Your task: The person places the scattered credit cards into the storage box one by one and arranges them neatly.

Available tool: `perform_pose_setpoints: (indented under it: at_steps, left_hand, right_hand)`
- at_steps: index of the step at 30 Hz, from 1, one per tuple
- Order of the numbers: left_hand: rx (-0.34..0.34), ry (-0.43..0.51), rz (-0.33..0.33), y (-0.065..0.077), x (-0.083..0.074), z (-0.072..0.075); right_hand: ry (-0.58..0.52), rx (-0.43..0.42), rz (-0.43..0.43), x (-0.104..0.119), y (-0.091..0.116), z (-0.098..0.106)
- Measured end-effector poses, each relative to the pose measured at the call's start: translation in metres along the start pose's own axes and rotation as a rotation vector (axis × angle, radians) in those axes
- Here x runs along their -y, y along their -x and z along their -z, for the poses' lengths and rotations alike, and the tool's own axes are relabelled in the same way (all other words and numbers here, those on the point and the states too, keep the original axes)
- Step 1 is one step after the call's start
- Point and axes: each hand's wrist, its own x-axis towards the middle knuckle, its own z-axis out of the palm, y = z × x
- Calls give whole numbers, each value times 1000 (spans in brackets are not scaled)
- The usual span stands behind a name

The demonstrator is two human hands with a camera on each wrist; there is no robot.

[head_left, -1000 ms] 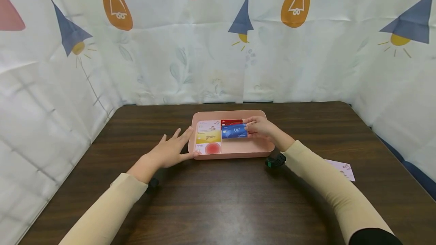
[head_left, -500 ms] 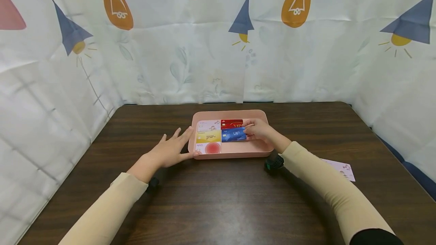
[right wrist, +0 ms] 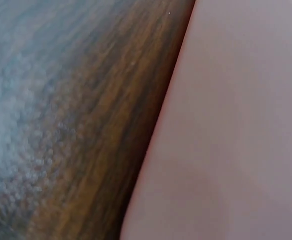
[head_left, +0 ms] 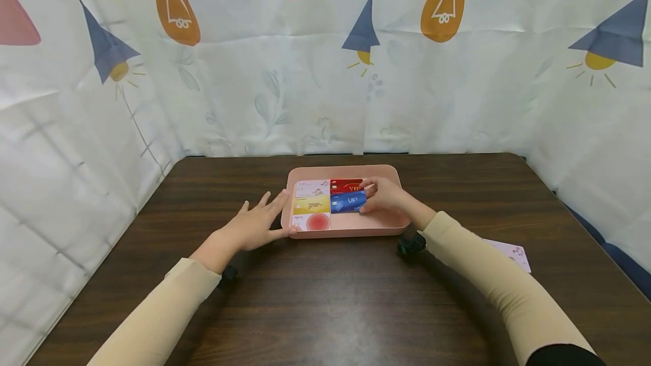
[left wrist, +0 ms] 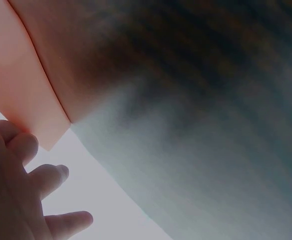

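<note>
In the head view a pink tray [head_left: 351, 231] sits toward the back of the table. My left hand [head_left: 250, 225] has its fingers spread, the fingertips and thumb at the tray's left rim. In the left wrist view the fingers [left wrist: 47, 181] are beside the tray wall [left wrist: 26, 95]. Inside the tray, my right hand [head_left: 387, 195] holds a blue VIP card [head_left: 347, 202] by its right end, thumb at the near edge. A red VIP card [head_left: 344, 185] lies just behind it. Left of these lie a pale VIP card [head_left: 311, 187], a yellow card [head_left: 311, 204] and a white card with a red circle [head_left: 310, 222].
A pale lilac card [head_left: 511, 254] lies on the dark wood table [head_left: 325, 298], partly hidden by the right sleeve [head_left: 488, 275]. A patterned curtain [head_left: 305, 95] surrounds the table at the back and sides. The tray wall [right wrist: 225, 125] fills much of the right wrist view.
The blue card has come down toward me and slightly left, uncovering more of the red card. My right fingers have shifted around its right end. The left hand has stayed still.
</note>
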Motion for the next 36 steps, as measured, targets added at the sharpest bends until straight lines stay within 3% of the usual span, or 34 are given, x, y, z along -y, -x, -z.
perform_pose_setpoints:
  at_steps: [22, 36]
  left_hand:
    - [8, 6, 10, -1, 2, -1]
    - [5, 8, 2, 0, 2, -1]
  right_hand:
    - [167, -12, 51, 4, 0, -2]
    - [273, 29, 66, 4, -5, 1]
